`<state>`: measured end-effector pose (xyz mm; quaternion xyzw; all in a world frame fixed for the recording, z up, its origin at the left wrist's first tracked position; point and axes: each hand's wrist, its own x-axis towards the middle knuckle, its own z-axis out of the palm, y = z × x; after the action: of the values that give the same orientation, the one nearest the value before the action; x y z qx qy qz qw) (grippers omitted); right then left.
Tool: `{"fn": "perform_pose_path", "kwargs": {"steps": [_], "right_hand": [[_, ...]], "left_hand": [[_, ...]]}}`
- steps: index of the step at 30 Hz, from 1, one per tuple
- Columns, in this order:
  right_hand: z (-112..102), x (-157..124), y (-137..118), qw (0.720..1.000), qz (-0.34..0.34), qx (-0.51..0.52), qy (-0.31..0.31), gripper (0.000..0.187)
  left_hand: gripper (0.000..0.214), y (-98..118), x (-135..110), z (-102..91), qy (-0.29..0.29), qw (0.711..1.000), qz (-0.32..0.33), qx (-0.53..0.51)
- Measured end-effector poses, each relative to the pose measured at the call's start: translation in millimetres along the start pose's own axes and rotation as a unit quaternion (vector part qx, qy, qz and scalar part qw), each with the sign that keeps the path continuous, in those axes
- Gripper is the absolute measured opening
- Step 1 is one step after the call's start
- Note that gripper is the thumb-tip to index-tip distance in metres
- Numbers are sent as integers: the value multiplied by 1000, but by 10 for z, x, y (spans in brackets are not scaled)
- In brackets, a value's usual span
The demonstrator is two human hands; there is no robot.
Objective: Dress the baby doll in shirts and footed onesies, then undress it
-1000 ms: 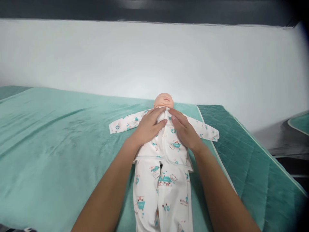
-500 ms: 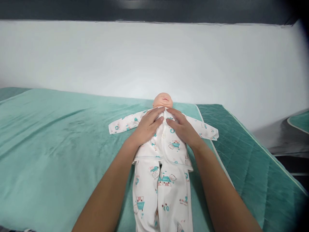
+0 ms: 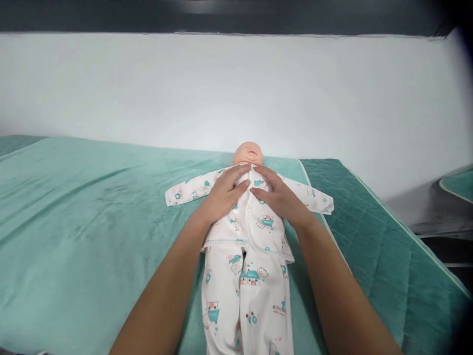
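A baby doll (image 3: 248, 152) lies on its back, its head toward the wall and its sleeves spread out to both sides. It wears a white printed pajama top (image 3: 254, 227) with a button front and matching pants (image 3: 264, 301). My left hand (image 3: 226, 192) rests flat on the left side of the top's chest. On the right side of the chest lies my right hand (image 3: 281, 196), its thumb and fingers apart. Both sets of fingertips meet near the collar. The doll's hands do not show at the sleeve ends.
Under the doll is a light green sheet (image 3: 92, 236) with a few creases. A darker green quilted mat (image 3: 384, 246) extends on the right. Behind stands a white wall (image 3: 236, 88), with a dark band (image 3: 221, 17) above it. Another green padded edge (image 3: 460, 185) shows at far right.
My right thumb has shifted slightly down and left on the top's chest. My left hand stays in nearly the same place, and the doll lies as before.
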<state>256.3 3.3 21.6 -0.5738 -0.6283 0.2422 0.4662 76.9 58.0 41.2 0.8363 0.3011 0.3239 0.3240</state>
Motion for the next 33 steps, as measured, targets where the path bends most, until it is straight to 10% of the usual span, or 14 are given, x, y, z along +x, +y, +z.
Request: {"fn": "perform_pose_path", "kwargs": {"steps": [33], "right_hand": [[32,-22,55,998,-30,-61,1,51]], "left_hand": [[44,-4,-17,34,22,999,11,20]]}}
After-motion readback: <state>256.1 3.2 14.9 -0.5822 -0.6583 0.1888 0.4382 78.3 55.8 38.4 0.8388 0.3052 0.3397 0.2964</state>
